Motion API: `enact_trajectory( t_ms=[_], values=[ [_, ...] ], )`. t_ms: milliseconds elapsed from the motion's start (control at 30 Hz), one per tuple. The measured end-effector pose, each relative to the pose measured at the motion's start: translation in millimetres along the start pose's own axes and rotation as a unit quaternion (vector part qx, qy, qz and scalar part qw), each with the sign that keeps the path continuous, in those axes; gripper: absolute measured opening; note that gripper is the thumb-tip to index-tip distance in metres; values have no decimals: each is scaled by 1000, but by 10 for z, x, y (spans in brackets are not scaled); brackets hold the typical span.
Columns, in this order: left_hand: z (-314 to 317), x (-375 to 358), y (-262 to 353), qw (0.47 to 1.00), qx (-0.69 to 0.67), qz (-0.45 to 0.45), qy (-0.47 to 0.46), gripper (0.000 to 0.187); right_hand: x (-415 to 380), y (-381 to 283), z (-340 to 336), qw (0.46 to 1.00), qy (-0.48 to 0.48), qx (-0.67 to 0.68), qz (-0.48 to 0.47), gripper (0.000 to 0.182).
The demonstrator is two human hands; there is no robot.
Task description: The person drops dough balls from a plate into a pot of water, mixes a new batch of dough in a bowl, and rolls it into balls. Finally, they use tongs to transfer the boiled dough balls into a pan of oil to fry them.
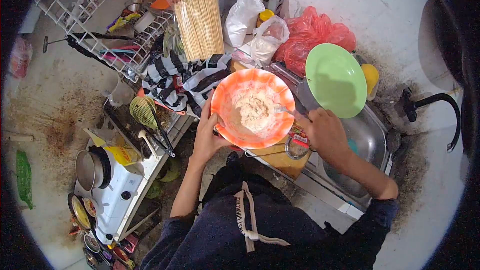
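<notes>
An orange and white bowl (225, 120) with a scalloped rim is held up at the centre, a pale floury mixture (254, 112) inside it. My left hand (206, 132) grips the bowl's left rim, thumb on the near side. On the right, my right hand (322, 132) is closed round the handle of a metal utensil (283, 109), whose tip reaches the mixture. Beneath the bowl and my right hand lies a wooden board (287, 164), with a round metal-rimmed item (298, 151) on it. A green plate (336, 80) stands just beyond my right hand.
A steel sink (367, 140) and black tap (435, 101) are at the right. Bagged skewers (199, 26), white bags (269, 41) and a red bag (312, 35) stand behind the bowl. At the left are a dish rack (82, 32) and a white stove (117, 190) with a pot (89, 170).
</notes>
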State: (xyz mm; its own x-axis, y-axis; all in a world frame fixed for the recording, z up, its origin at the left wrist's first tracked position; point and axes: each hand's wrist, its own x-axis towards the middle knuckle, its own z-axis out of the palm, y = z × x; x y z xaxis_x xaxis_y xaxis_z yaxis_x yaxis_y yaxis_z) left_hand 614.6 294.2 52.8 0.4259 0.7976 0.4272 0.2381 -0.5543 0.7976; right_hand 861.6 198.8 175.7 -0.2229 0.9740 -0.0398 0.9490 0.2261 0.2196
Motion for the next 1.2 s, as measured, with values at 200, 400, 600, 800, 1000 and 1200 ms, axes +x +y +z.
enact_trajectory(
  t_ms=[200, 400, 600, 800, 1000, 1200],
  values=[
    [55, 23, 64, 999, -34, -24, 25, 43, -228, -24, -399, 994, 16, -87, -70, 37],
    [31, 35, 115, 999, -22, -28, 17, 43, -329, 85, -633, 995, -67, -65, -32, 34],
    [20, 40, 156, 999, -6, -29, 11, 42, -89, 124, -404, 996, -77, -14, -35, 16],
    [114, 3, 84, 997, -61, -43, 36, 41, 33, 436, -572, 997, -55, 11, 49, 13],
    [74, -3, 85, 998, -36, -39, 33, 42, -36, 333, -654, 994, -51, -94, 13, 11],
    [23, -14, 141, 998, -20, -50, 14, 42, -144, 255, -614, 986, 33, -162, -15, 4]
  ],
)
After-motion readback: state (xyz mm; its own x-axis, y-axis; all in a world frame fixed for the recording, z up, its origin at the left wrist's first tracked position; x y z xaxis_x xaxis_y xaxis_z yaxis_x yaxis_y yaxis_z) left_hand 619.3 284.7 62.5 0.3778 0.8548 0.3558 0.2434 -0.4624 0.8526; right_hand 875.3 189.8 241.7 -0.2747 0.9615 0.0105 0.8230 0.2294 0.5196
